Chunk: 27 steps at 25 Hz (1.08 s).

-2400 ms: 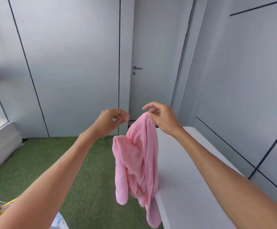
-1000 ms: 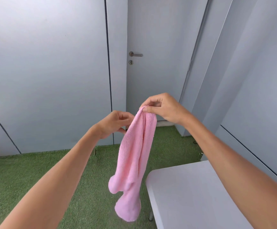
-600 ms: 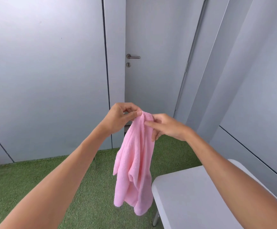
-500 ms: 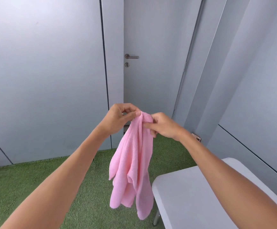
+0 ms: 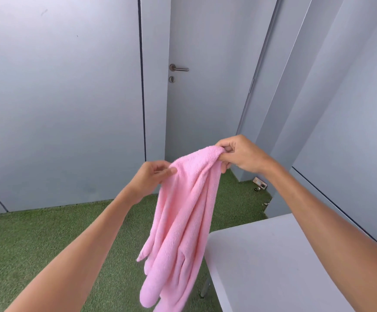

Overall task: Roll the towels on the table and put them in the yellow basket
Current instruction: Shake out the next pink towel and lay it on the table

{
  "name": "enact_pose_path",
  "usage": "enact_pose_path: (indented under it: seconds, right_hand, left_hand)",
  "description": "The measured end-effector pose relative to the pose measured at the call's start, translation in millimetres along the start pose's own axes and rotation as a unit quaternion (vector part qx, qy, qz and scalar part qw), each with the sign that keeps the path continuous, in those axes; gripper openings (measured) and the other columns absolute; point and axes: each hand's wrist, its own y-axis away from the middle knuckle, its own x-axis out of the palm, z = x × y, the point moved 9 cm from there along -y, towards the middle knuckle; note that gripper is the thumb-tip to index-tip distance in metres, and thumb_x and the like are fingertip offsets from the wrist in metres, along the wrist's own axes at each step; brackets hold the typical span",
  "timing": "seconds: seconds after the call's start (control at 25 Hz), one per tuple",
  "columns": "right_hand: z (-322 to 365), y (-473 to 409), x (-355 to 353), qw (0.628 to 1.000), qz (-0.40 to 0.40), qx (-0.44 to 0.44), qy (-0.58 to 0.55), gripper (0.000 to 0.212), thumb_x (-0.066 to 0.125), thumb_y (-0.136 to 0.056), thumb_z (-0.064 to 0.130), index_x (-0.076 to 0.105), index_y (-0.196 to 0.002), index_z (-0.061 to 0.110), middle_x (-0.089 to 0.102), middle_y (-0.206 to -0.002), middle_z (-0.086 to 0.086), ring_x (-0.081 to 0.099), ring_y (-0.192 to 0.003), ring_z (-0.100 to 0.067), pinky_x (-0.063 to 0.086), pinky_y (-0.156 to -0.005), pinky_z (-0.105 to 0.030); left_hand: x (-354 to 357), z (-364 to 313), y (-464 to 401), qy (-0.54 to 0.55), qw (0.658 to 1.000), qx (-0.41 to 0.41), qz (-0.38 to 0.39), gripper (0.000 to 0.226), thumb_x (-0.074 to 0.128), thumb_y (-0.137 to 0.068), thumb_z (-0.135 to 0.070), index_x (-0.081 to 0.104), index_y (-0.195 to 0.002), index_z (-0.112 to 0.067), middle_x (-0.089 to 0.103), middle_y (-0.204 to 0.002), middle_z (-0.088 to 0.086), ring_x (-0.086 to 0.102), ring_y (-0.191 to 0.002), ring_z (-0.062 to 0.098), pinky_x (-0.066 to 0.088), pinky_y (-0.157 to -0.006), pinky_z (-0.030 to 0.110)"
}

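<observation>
Pink towel (image 5: pixel 183 217) hangs between both hands: left hand (image 5: pixel 152 176) pinches one edge, right hand (image 5: pixel 239 157) grips the other, higher.

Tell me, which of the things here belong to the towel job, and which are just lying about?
Part of the job:
pink towel, pinched by the left hand and right hand
white table

Just there:
door
small object on the green turf

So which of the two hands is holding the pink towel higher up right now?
The right hand: it grips the top end of the pink towel, raised above the left hand, which pinches the towel's edge lower down.
</observation>
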Motion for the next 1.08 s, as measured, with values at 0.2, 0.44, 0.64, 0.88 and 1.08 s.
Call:
enact_pose_path:
  seconds: [0.2,0.44,0.64,0.88,1.08]
  right_hand:
    - [-14,6,31,0.986,0.157,0.052,-0.024,0.047,0.069,-0.087,0.026,0.054,-0.131,0.031,0.066,-0.122,0.008,0.062,-0.111,-0.008,0.051,-0.089,-0.031]
    - [9,-14,61,0.992,0.096,-0.031,-0.071,0.020,0.069,-0.087,0.018,0.068,-0.099,0.002,0.070,-0.097,-0.012,0.064,-0.090,-0.017,0.051,-0.095,-0.044]
    - [25,-18,36,0.995,0.006,-0.079,-0.058,0.018,0.074,-0.082,0.021,0.069,-0.088,0.005,0.069,-0.082,-0.017,0.059,-0.074,-0.014,0.046,-0.073,-0.034]
    - [0,-11,23,0.999,0.003,-0.053,-0.006,0.014,0.076,-0.081,0.023,0.069,-0.081,0.010,0.064,-0.070,-0.005,0.052,-0.064,-0.012,0.039,-0.062,-0.028]
    - [-20,-4,46,0.991,0.127,0.029,-0.014,0.032,0.070,-0.086,0.024,0.064,-0.117,0.022,0.073,-0.104,-0.003,0.068,-0.099,-0.016,0.052,-0.089,-0.036]
  left_hand:
    - [-3,-87,-10,-0.145,0.981,0.125,0.012,0.013,0.065,-0.091,-0.022,0.071,-0.088,-0.011,0.056,-0.067,-0.003,0.044,-0.061,0.010,0.034,-0.058,0.025]
    - [5,-81,7,-0.157,0.980,0.118,0.029,0.013,0.066,-0.089,-0.029,0.072,-0.088,-0.018,0.063,-0.068,0.003,0.049,-0.061,0.011,0.039,-0.059,0.026]
    - [20,-6,29,0.020,0.979,-0.107,0.170,0.035,0.047,-0.097,-0.038,0.064,-0.117,-0.014,0.065,-0.094,0.002,0.060,-0.082,0.016,0.050,-0.060,0.026]
    - [-2,8,15,-0.035,0.991,-0.054,0.118,0.033,0.066,-0.087,-0.037,0.069,-0.092,-0.004,0.062,-0.086,0.011,0.054,-0.080,0.017,0.046,-0.082,0.042]
    - [-25,-60,-8,-0.116,0.991,0.064,0.006,0.023,0.072,-0.083,-0.034,0.072,-0.079,-0.011,0.060,-0.066,-0.002,0.048,-0.065,0.007,0.041,-0.064,0.026]
